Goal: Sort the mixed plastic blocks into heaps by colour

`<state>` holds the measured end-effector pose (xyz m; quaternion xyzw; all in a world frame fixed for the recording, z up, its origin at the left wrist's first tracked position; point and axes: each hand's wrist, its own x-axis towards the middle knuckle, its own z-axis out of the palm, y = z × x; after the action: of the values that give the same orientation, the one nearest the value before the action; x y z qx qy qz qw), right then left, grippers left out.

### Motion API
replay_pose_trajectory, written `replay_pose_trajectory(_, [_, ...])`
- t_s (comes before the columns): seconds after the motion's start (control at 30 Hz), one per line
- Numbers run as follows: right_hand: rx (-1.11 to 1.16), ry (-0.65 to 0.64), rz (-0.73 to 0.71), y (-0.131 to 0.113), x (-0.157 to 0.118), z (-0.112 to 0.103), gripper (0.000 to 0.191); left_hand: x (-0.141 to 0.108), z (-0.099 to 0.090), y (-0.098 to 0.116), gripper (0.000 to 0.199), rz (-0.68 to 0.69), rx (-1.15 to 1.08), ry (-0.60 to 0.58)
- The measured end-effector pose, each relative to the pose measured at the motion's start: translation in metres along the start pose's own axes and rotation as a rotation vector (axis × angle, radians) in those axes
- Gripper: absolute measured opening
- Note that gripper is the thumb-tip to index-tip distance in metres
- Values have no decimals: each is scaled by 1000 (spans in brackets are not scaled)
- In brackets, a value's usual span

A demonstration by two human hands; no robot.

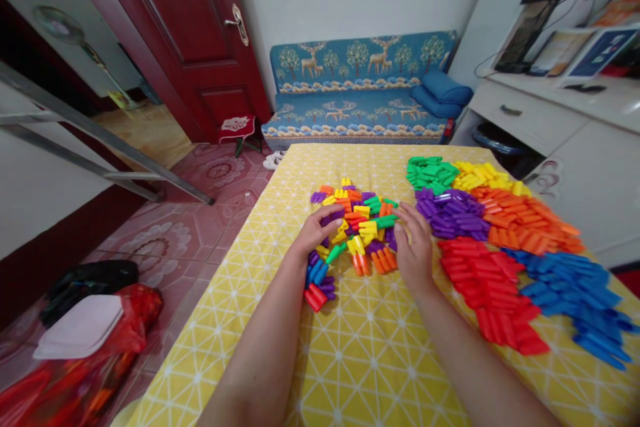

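A mixed pile of short, tube-shaped plastic pieces (pixel 367 230) in several colours lies on the yellow tablecloth before me. My left hand (pixel 319 228) rests at the pile's left side, fingers stretched over it and thumb apart, beside purple and yellow pieces. On the opposite side, my right hand (pixel 414 240) touches the edge with its fingers extended, near a green piece (pixel 384 221). Neither hand shows a piece clearly gripped. Some pieces under the fingers are hidden. Blue pieces (pixel 317 271) and red pieces (pixel 315 297) lie nearest my left forearm.
Sorted heaps lie to the right: green (pixel 431 175), yellow (pixel 487 177), purple (pixel 451 213), orange (pixel 533 221), red (pixel 493 293) and blue (pixel 575 297). Beyond the table (pixel 240 307) stands a blue sofa (pixel 350 103). A white cabinet (pixel 555 127) is at right.
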<state>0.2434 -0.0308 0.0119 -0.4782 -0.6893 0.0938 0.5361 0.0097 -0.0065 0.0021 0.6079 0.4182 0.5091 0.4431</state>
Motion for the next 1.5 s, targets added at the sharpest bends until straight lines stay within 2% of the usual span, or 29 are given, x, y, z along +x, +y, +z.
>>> replay_pose_trajectory(0.07, [-84, -1, 17, 15, 5, -1, 43, 0, 1, 3, 40, 40, 53, -43])
replay_pose_trajectory(0.13, [-151, -82, 42, 30, 11, 5, 53, 1, 2, 3, 37, 54, 88, -67])
replay_pose_trajectory(0.23, [-190, -174, 105, 46, 18, 22, 63, 1, 2, 2, 35, 66, 142, -85])
replay_pose_trajectory(0.3, [-170, -204, 130, 48, 19, 35, 66, 1, 2, 2, 35, 79, 167, -93])
replay_pose_trajectory(0.47, [14, -199, 70, 32, 10, 52, 52, -1, 2, 6, 44, 86, 198, -97])
replay_pose_trajectory(0.57, [69, -149, 58, 20, 6, 52, 40, -2, 5, 10, 49, 67, 185, -72])
replay_pose_trajectory(0.67, [4, -129, 11, 11, 4, 48, 30, -2, 8, 14, 56, 100, 195, -27])
replay_pose_trajectory(0.77, [-71, -141, -64, 3, 4, 44, 27, 0, 11, 16, 41, 191, 233, 12])
replay_pose_trajectory(0.83, [-43, -160, -84, -1, 3, 43, 27, 1, 12, 15, 29, 215, 207, 4])
replay_pose_trajectory(0.9, [18, -182, -78, -2, 3, 44, 24, 1, 12, 13, 26, 172, 143, -5])
replay_pose_trajectory(1.0, [83, -194, -18, -1, 2, 45, 21, 0, 12, 8, 31, 46, 74, -1])
replay_pose_trajectory(1.1, [109, -206, 64, 3, 1, 43, 23, -1, 10, 4, 36, -25, 76, -29])
replay_pose_trajectory(1.3, [215, -56, 250, 9, 1, 36, 29, -2, 3, -2, 40, -44, 71, 74])
replay_pose_trajectory(1.43, [344, -86, 236, 7, 0, 40, 32, -1, 5, -1, 44, -107, 3, 56])
replay_pose_trajectory(1.5, [332, -94, 209, 6, -1, 41, 35, -1, 6, -1, 43, -95, -10, 64])
